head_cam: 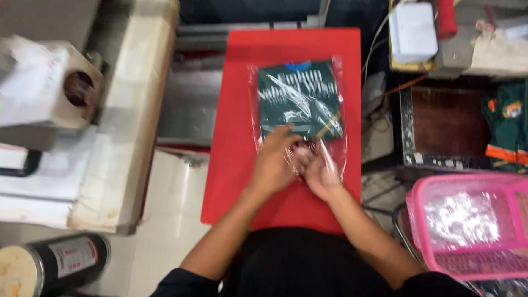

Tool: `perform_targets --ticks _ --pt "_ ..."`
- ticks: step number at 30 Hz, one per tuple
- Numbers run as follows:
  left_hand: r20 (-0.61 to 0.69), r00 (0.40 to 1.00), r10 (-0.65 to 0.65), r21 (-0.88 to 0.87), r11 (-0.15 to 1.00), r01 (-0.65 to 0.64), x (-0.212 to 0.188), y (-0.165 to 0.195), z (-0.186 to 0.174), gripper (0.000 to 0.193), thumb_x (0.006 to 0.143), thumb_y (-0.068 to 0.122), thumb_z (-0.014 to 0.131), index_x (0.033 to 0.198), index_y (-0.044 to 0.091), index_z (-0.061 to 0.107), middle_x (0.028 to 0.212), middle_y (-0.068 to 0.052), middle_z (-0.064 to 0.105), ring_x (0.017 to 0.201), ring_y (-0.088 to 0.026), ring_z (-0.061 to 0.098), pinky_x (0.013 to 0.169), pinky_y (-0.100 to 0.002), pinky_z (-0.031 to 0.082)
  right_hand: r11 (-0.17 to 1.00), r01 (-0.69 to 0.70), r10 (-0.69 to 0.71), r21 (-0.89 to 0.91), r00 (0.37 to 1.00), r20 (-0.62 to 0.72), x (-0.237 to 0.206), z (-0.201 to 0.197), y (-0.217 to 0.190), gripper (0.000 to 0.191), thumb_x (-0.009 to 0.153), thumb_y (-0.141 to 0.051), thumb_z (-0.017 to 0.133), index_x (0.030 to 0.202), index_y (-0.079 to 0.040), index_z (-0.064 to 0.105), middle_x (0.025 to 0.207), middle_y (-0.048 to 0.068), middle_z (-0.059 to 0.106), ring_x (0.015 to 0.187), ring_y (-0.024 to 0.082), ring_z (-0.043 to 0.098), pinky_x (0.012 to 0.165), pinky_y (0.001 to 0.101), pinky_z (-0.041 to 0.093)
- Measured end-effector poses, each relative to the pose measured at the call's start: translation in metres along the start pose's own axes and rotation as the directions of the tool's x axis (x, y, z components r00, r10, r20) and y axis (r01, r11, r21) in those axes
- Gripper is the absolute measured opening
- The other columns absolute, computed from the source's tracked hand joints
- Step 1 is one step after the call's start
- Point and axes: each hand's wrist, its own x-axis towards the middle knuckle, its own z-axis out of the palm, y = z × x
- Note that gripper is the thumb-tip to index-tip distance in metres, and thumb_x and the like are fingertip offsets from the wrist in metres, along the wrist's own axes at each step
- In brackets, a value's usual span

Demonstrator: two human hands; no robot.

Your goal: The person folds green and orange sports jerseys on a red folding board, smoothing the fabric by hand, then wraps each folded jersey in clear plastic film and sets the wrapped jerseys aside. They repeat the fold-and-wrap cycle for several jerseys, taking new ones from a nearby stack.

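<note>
Fingers of both hands — left hand (273,163), right hand (320,175) — pinch bag (300,102) edge.

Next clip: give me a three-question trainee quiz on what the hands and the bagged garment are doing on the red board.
1. True or false: the folded dark green garment in a clear plastic bag lies on the flat red board.
2. Which end of the bag do the left hand and right hand work at? A) the far end B) the near, open end C) the side by the pink plastic basket
3. Fill in: the basket holds crinkled clear ____.

Key
1. True.
2. B; both hands meet at the bag's near edge, their fingers on the plastic.
3. Plastic; what is inside it cannot be told.
</note>
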Motion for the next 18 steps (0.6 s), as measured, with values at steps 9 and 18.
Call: perform_targets --ticks 9,18 --pt "-0.2 0.975 -0.097 0.138 0.982 0.126 -0.071 -0.075 -0.029 0.03 0.096 0.004 0.066 0.126 0.005 0.067 0.136 -0.023 0.065 0.124 -0.041 0.06 0.103 -0.046 0.048 -0.493 0.21 -0.238 -0.844 0.901 0.363 -0.05 0.028 -0.02 0.053 0.09 -0.03 0.073 0.137 -0.008 0.062 0.136 0.013 0.064 0.13 0.034 0.054 0.109 0.049 0.044" --pt "-0.011 0.895 -0.446 0.172 0.881 0.441 -0.087 -0.038 0.008 0.052 0.073 0.029 0.09 0.11 0.004 0.063 0.102 -0.013 0.073 0.091 -0.03 0.071 0.074 -0.043 0.055 -0.824 0.2 -0.197 -0.531 0.777 0.598 -0.044 0.037 0.003 0.039 0.099 -0.022 0.073 0.136 -0.012 0.066 0.107 0.005 0.062 0.103 0.022 0.059 0.089 0.0434 0.047"
